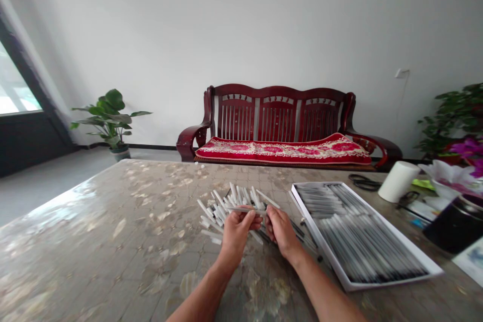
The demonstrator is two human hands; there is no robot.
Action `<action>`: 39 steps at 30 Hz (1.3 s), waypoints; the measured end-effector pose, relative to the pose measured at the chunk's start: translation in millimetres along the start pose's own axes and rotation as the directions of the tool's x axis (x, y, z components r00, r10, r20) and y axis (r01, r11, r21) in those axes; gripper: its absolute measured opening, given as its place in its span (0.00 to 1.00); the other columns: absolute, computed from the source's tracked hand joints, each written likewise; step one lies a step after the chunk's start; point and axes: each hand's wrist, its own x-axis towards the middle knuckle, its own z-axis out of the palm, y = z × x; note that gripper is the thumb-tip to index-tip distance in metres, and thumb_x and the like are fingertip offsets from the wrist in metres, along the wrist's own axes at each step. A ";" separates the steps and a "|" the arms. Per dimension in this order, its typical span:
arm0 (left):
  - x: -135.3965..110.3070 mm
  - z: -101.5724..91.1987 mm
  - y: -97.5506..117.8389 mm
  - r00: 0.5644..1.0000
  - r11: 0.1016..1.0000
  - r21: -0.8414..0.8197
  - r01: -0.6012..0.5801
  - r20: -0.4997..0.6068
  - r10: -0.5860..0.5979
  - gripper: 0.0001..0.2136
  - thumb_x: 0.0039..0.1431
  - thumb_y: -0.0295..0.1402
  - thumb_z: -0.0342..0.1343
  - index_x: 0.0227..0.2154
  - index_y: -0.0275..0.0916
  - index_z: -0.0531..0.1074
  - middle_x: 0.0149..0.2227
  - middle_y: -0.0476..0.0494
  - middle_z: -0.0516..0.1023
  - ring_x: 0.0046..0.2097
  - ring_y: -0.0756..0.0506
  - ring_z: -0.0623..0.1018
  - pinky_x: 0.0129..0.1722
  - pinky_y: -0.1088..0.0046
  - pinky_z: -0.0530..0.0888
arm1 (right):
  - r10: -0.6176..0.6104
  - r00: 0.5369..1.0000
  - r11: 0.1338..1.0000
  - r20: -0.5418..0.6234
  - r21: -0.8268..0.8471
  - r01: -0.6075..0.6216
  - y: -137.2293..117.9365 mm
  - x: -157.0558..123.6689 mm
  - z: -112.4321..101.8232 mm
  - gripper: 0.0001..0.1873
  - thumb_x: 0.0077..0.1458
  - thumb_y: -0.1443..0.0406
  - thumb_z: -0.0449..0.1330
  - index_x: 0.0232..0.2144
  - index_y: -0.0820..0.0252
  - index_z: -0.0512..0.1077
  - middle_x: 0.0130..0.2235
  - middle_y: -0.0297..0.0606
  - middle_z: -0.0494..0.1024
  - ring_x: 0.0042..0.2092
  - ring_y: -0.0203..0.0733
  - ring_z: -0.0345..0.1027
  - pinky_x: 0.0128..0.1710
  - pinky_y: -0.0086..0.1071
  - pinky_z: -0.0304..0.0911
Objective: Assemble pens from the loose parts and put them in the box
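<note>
My left hand [239, 226] is closed around a slim translucent pen barrel [238, 209], which lies almost level across its fingers. At the barrel's right end, my right hand [281, 229] is pinched shut; the exact contact is partly hidden by its fingers. Under and behind both hands, a loose pile of whitish pen barrels [219, 206] fans out on the patterned table [151, 241]. Several dark slim pieces lie beside my right hand. To the right, a shallow white box [341, 279] holds rows of pens [370, 246] with dark ends.
Black scissors [364, 181], a white roll [399, 182] and a dark cup [456, 224] stand or lie at the table's right side. A red wooden bench [277, 110] is beyond the far edge. A potted plant [111, 115] stands on the floor at left.
</note>
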 end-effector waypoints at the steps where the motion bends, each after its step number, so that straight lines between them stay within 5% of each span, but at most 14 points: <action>1: 0.1 -0.3 1.3 0.999 1.000 0.014 0.017 0.037 -0.017 0.20 0.36 0.43 0.71 0.29 0.35 0.73 0.25 0.46 0.79 0.27 0.48 0.79 0.28 0.75 0.75 | 0.034 0.999 0.998 0.014 0.049 -0.034 -1.0 0.4 -1.7 0.26 0.54 0.41 0.48 0.21 0.55 0.59 0.15 0.24 0.56 0.15 0.31 0.47 0.14 0.27 0.42; 4: 0.8 -4.6 6.5 0.969 0.981 0.019 0.193 0.153 -0.193 0.19 0.41 0.45 0.68 0.29 0.35 0.75 0.26 0.45 0.79 0.23 0.52 0.76 0.21 0.80 0.69 | 0.011 0.998 0.998 0.061 0.068 -0.015 -5.4 1.4 -9.0 0.27 0.55 0.42 0.49 0.19 0.56 0.58 0.15 0.24 0.56 0.15 0.30 0.46 0.14 0.26 0.41; 7: -0.7 -10.6 13.1 0.827 0.876 0.069 0.477 0.302 -0.474 0.22 0.49 0.53 0.59 0.25 0.34 0.76 0.18 0.47 0.74 0.16 0.55 0.67 0.13 0.83 0.55 | -0.080 0.990 0.995 0.117 -0.052 0.087 -7.9 1.7 -14.7 0.26 0.54 0.44 0.52 0.18 0.56 0.59 0.16 0.25 0.57 0.16 0.30 0.49 0.16 0.26 0.45; 10: -5.0 -13.9 18.4 0.708 0.804 0.106 0.585 0.418 -0.569 0.23 0.51 0.53 0.57 0.22 0.34 0.75 0.13 0.49 0.67 0.13 0.57 0.60 0.13 0.83 0.49 | -0.138 0.973 0.973 0.183 -0.160 0.168 -4.9 3.6 -15.0 0.25 0.56 0.45 0.51 0.20 0.57 0.63 0.15 0.25 0.58 0.17 0.31 0.50 0.17 0.26 0.47; 12: -6.2 -14.7 19.6 0.719 0.818 0.103 0.566 0.424 -0.551 0.20 0.48 0.49 0.62 0.21 0.34 0.74 0.13 0.51 0.66 0.13 0.57 0.60 0.12 0.83 0.50 | -0.156 0.969 0.961 0.190 -0.197 0.194 -1.3 7.5 -13.6 0.24 0.58 0.46 0.49 0.23 0.58 0.65 0.16 0.25 0.61 0.17 0.32 0.53 0.18 0.26 0.50; 15: -0.1 -16.9 19.0 0.837 0.880 -0.001 0.476 0.308 -0.452 0.18 0.44 0.46 0.66 0.22 0.34 0.73 0.15 0.52 0.67 0.14 0.56 0.63 0.13 0.83 0.56 | -0.180 0.971 0.915 0.158 -0.335 0.224 2.0 17.8 -12.5 0.18 0.60 0.53 0.49 0.31 0.59 0.70 0.24 0.30 0.71 0.24 0.35 0.64 0.24 0.27 0.57; 17: 8.4 -20.4 18.3 0.934 0.926 -0.157 0.344 0.162 -0.319 0.18 0.42 0.47 0.67 0.23 0.35 0.73 0.17 0.53 0.69 0.16 0.57 0.66 0.14 0.84 0.59 | -0.212 0.969 0.822 0.124 -0.515 0.245 1.8 25.5 -12.9 0.10 0.57 0.61 0.53 0.36 0.58 0.73 0.32 0.35 0.77 0.33 0.39 0.71 0.32 0.29 0.61; 19: 17.5 -25.1 17.8 0.981 0.943 -0.277 0.183 -0.006 -0.192 0.19 0.41 0.47 0.67 0.26 0.35 0.73 0.19 0.52 0.71 0.19 0.56 0.69 0.17 0.84 0.63 | -0.247 0.964 0.678 0.098 -0.693 0.244 0.2 32.1 -12.7 0.12 0.54 0.70 0.54 0.38 0.57 0.75 0.38 0.38 0.79 0.41 0.42 0.72 0.39 0.31 0.61; 23: 28.1 -33.6 15.8 0.964 0.934 -0.358 -0.011 -0.252 -0.086 0.19 0.41 0.45 0.68 0.30 0.35 0.73 0.22 0.52 0.72 0.22 0.55 0.72 0.21 0.82 0.69 | -0.238 0.960 0.426 0.149 -0.872 0.241 -3.7 40.8 -4.8 0.17 0.54 0.73 0.53 0.41 0.54 0.77 0.43 0.40 0.77 0.44 0.42 0.72 0.42 0.30 0.60; 26: 29.7 -36.9 13.2 0.934 0.941 -0.330 -0.072 -0.354 -0.053 0.19 0.40 0.44 0.68 0.31 0.35 0.73 0.23 0.51 0.74 0.23 0.54 0.73 0.23 0.80 0.70 | -0.229 0.957 0.342 0.176 -0.907 0.248 -6.9 46.4 8.6 0.15 0.56 0.70 0.54 0.43 0.52 0.76 0.44 0.39 0.76 0.43 0.40 0.72 0.40 0.29 0.60; 33: 33.6 -39.7 10.0 0.881 0.943 -0.296 -0.151 -0.473 -0.007 0.15 0.43 0.41 0.67 0.29 0.36 0.72 0.23 0.51 0.73 0.24 0.53 0.75 0.27 0.77 0.74 | -0.211 0.947 0.269 0.242 -0.917 0.295 -9.6 58.4 37.7 0.13 0.56 0.64 0.58 0.45 0.51 0.76 0.45 0.41 0.76 0.46 0.44 0.71 0.40 0.31 0.60; 39: 33.6 -39.4 8.6 0.900 0.950 -0.279 -0.143 -0.435 0.008 0.16 0.41 0.41 0.67 0.27 0.37 0.69 0.23 0.50 0.74 0.25 0.51 0.76 0.28 0.76 0.74 | -0.288 0.936 0.347 0.201 -0.890 0.297 -0.9 53.2 35.6 0.14 0.54 0.72 0.57 0.41 0.54 0.75 0.42 0.39 0.78 0.45 0.43 0.72 0.43 0.30 0.61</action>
